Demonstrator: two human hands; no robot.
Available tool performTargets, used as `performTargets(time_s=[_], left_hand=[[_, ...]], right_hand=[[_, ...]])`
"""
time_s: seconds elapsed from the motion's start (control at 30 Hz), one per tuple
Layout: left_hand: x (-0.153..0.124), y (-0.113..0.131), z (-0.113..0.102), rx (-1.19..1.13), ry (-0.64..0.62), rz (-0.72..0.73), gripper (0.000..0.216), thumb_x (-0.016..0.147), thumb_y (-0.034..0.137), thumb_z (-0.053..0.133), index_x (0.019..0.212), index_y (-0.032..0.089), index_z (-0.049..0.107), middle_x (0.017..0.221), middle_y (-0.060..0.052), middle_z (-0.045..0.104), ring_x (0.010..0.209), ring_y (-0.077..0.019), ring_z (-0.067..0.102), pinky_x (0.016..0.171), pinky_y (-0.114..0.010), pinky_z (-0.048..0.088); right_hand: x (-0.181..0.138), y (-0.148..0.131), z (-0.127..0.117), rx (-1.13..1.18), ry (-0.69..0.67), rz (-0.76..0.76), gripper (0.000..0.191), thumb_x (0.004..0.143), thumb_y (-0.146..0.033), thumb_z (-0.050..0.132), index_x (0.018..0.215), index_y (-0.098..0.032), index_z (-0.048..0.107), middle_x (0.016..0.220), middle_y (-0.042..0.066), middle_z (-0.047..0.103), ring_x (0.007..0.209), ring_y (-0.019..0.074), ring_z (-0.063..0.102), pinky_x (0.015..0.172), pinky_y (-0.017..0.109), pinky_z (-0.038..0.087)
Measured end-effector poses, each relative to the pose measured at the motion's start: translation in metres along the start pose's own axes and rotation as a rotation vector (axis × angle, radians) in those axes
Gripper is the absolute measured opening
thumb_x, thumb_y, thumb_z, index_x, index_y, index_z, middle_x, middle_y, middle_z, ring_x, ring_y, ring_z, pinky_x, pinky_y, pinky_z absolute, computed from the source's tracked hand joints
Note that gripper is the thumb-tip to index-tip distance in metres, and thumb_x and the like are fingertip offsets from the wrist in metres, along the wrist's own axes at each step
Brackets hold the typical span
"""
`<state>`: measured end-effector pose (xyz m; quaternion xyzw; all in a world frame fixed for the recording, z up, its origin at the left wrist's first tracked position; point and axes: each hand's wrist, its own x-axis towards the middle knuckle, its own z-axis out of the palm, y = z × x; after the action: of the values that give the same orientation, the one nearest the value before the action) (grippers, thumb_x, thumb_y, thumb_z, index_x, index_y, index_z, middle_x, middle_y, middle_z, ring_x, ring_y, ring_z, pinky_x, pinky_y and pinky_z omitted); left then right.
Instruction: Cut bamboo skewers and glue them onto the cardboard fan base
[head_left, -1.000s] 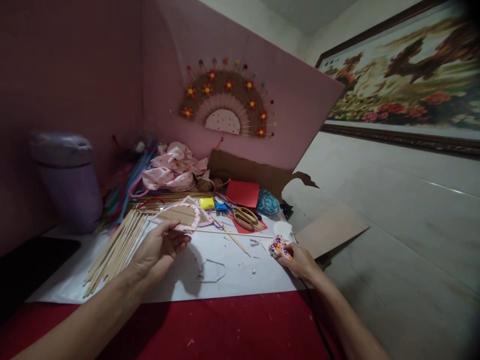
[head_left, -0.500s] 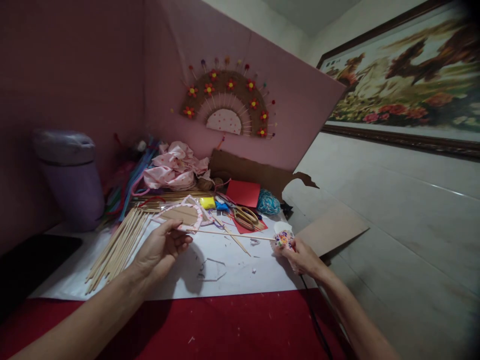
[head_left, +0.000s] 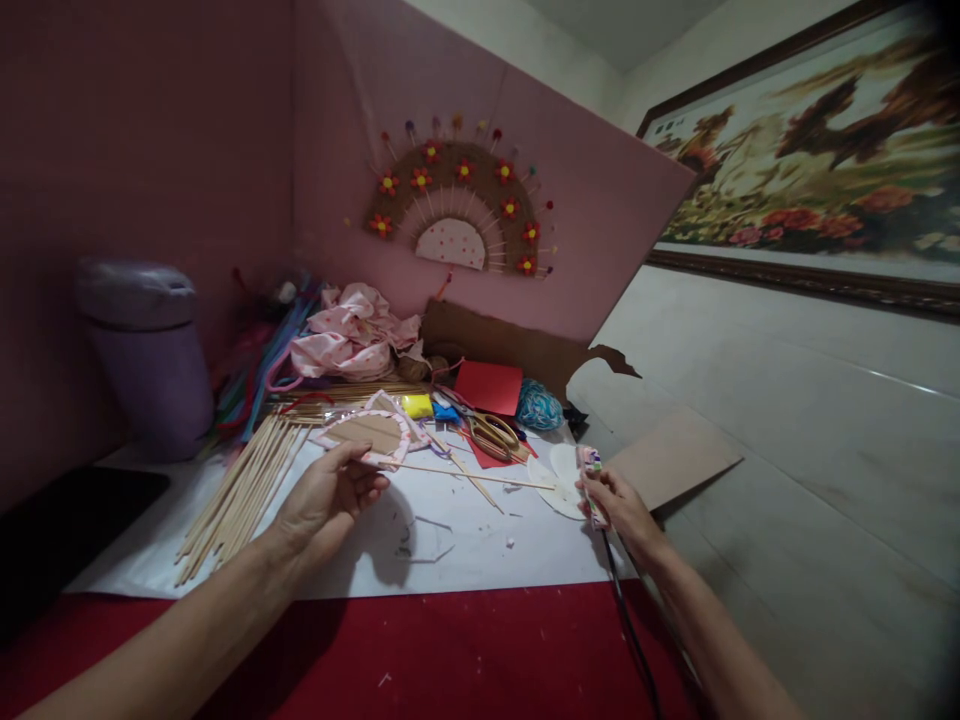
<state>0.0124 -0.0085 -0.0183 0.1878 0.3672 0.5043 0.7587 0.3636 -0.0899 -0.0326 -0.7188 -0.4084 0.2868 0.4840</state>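
Observation:
My left hand (head_left: 326,503) is closed in a pinch on a small half-round cardboard fan piece (head_left: 369,433) with pink trim. A thin wooden skewer (head_left: 480,477) runs from it to the right across the white sheet (head_left: 465,548). My right hand (head_left: 624,508) is wrapped round a colourful patterned corded tool (head_left: 590,470), which looks like a glue gun. Its tip is raised beside the skewer's far end. Its black cord (head_left: 622,625) trails down toward me. White round paper pieces (head_left: 556,470) lie just left of the tool.
A bundle of wooden skewers (head_left: 232,490) lies at the left, beside a purple lidded bin (head_left: 146,350). Scissors (head_left: 491,435), red paper (head_left: 487,386), blue yarn (head_left: 536,405), pink cloth (head_left: 352,338) and pipe cleaners (head_left: 255,365) crowd the back. A cardboard sheet (head_left: 675,455) lies right. A finished fan (head_left: 457,205) hangs on the pink board.
My right hand has lifted the patterned tool, turned it upright and moved it toward the skewer's end, uncovering the white round pieces. My left hand has barely moved.

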Motion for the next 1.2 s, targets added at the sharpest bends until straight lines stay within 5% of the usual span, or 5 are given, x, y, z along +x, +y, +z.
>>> performTargets(time_s=[0.2,0.37,0.6,0.83,1.2], left_hand=[[-0.002,-0.003,0.002,0.156,-0.05,0.047,0.009,0.075,0.01,0.051,0.067,0.014,0.054,0.051,-0.002,0.061,0.039,-0.0102,0.056,0.04,-0.017,0.043],[-0.004,-0.008,0.004,0.385,-0.176,0.075,0.015,0.074,0.022,0.059,0.064,0.013,0.052,0.048,-0.004,0.059,0.041,-0.0131,0.057,0.039,-0.018,0.041],[-0.008,-0.014,0.003,0.482,-0.381,0.042,0.022,0.074,0.032,0.061,0.072,0.011,0.056,0.057,-0.01,0.065,0.043,-0.0147,0.059,0.04,-0.02,0.042],[-0.007,-0.022,-0.001,0.571,-0.485,0.06,0.031,0.077,0.04,0.058,0.077,0.009,0.06,0.06,-0.013,0.066,0.047,-0.0182,0.062,0.045,-0.025,0.046],[-0.003,-0.025,-0.002,0.535,-0.429,0.049,0.028,0.076,0.04,0.059,0.073,0.012,0.054,0.058,-0.01,0.064,0.047,-0.0176,0.061,0.046,-0.027,0.047]], right_hand=[[-0.002,-0.004,-0.001,0.365,0.043,0.002,0.031,0.069,-0.041,0.066,0.083,-0.017,0.052,0.063,-0.001,0.054,0.042,0.0072,0.044,0.032,0.017,0.033],[-0.022,-0.021,-0.003,0.59,-0.131,0.032,0.027,0.069,-0.035,0.069,0.084,-0.015,0.058,0.071,0.001,0.056,0.04,0.0021,0.031,0.027,0.011,0.024],[-0.072,-0.053,0.021,0.334,-0.474,0.034,0.034,0.076,-0.044,0.06,0.09,-0.013,0.058,0.067,0.004,0.062,0.033,0.0017,0.03,0.031,0.016,0.022],[-0.092,-0.071,0.047,0.064,-0.588,0.005,0.043,0.074,-0.054,0.059,0.085,-0.013,0.062,0.051,-0.003,0.05,0.034,0.0042,0.033,0.032,0.018,0.022],[-0.096,-0.068,0.076,-0.037,-0.729,-0.12,0.039,0.08,-0.051,0.056,0.082,-0.012,0.058,0.051,-0.007,0.035,0.043,0.005,0.028,0.04,0.019,0.022]])
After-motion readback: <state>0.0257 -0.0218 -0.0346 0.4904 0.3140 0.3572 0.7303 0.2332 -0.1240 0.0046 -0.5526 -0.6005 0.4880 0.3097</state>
